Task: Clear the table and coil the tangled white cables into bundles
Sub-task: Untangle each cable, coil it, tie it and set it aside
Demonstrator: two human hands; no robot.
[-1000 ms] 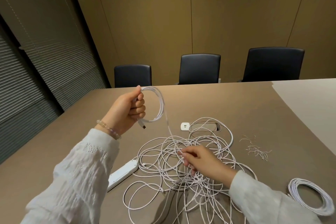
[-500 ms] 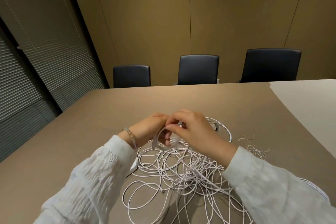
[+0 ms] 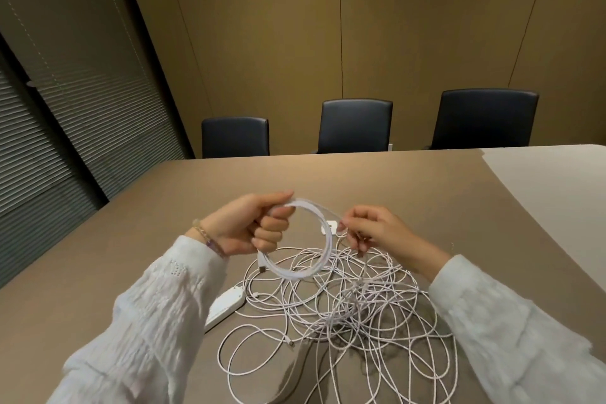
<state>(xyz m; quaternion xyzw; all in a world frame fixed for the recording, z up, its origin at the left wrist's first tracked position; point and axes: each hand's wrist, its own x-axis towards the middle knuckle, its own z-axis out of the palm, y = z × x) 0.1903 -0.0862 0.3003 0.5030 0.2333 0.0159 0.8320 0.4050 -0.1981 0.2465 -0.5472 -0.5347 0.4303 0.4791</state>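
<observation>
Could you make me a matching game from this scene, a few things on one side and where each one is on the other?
Things:
1. coil
2. tangled cables
3. power strip
4. chairs

Places:
A. behind the table's far edge
B. gripped in the left hand
C. spread on the table
D. lying by the left sleeve

Pairs: 1-B, 2-C, 3-D, 4-A

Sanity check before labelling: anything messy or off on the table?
Yes: tangled white cables sprawl loose over the table, partly across a white power strip. Only the coil gripped by the left hand is tidy.
</observation>
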